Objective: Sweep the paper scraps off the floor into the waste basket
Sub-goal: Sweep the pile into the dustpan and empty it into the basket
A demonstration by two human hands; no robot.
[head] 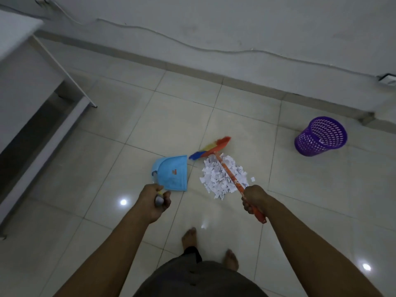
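A heap of white paper scraps [216,179] lies on the tiled floor in front of me. My right hand [254,198] grips the orange handle of a broom [230,175]; its multicoloured bristle head [211,147] sits just beyond the heap. My left hand [155,202] grips the handle of a light blue dustpan [171,172], which rests on the floor left of the scraps, its open edge facing them. A purple mesh waste basket [321,136] stands upright at the right, well apart from the heap.
A white desk [19,61] with a metal frame stands at the left. A wall with a cable [192,47] runs along the far side. My bare feet [189,236] stand behind the heap. One stray scrap [252,179] lies right of the pile.
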